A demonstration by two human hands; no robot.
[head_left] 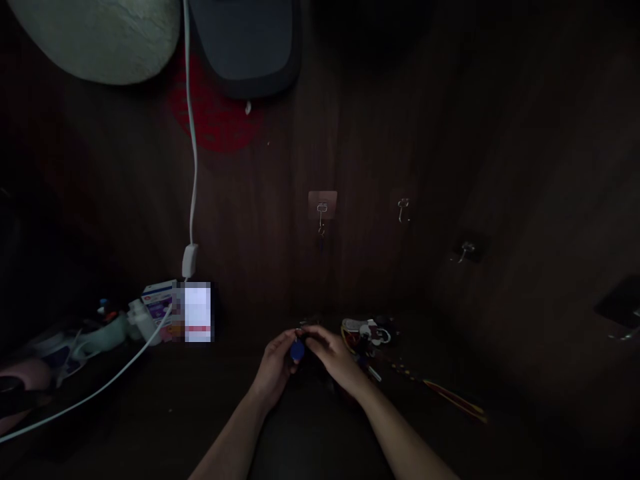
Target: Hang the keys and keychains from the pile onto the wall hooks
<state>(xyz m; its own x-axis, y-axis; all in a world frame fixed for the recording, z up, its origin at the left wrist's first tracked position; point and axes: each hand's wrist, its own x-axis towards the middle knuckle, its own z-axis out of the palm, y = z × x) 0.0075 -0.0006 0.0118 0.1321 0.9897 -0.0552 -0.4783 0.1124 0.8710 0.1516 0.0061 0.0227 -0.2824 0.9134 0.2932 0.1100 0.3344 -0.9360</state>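
Observation:
Both hands meet above the dark surface, around a blue round key fob (297,351) that hangs from a small metal ring (299,333). My left hand (274,369) has its fingers closed on the fob's left side and the ring. From the other side my right hand (334,355) pinches at the ring with thumb and forefinger; the dim light hides exactly what its fingertips hold. Just right of my right hand lies a pile of keys and keychains (369,331). A braided cord (453,398) with red and yellow strands trails from the pile.
Metal hooks (403,208) are stuck on the dark wooden wall; the middle hook (321,208) bears a small ring and a dark pendant. At left stand a bright pixelated screen (198,312), a box (159,303) and a white bottle (143,323). A white cable (194,153) runs down there.

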